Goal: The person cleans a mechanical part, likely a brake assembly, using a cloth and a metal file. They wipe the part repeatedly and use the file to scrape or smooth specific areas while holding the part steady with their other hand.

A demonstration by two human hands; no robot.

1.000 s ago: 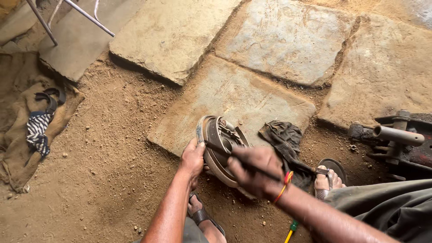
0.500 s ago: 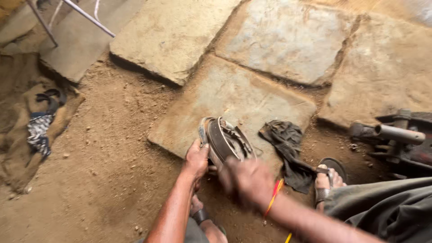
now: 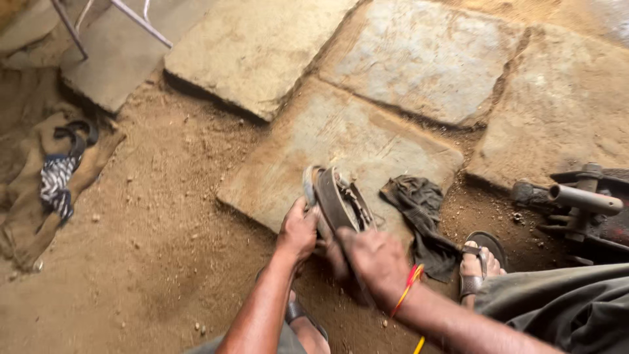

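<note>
- Changed since half a second ago: right hand (image 3: 373, 259) moved in closer to the round metal part (image 3: 335, 200), sharper than in the blurred earlier view; the dark tool seen a second ago in that hand no longer visible.
- Unchanged: round metal part standing on edge at the near border of the middle stone slab (image 3: 341, 141), just where slab meets dirt floor (image 3: 164, 262).
- Left hand (image 3: 298, 229) wrapped round the left rim of the round metal part, fingers closed on it.
- Right hand low against the part's near side, fingers curled under; whether clamped on anything, cannot tell.
- Red and yellow thread (image 3: 407, 288) round the right wrist.
- Counted: two hands, one round metal part, one dark rag (image 3: 419, 210) lying just right of it, one sandalled foot (image 3: 475, 265) beside the rag, about five stone slabs.
- One greasy machine assembly (image 3: 580, 200) at far right, one striped cloth (image 3: 56, 180) on sacking at far left.
</note>
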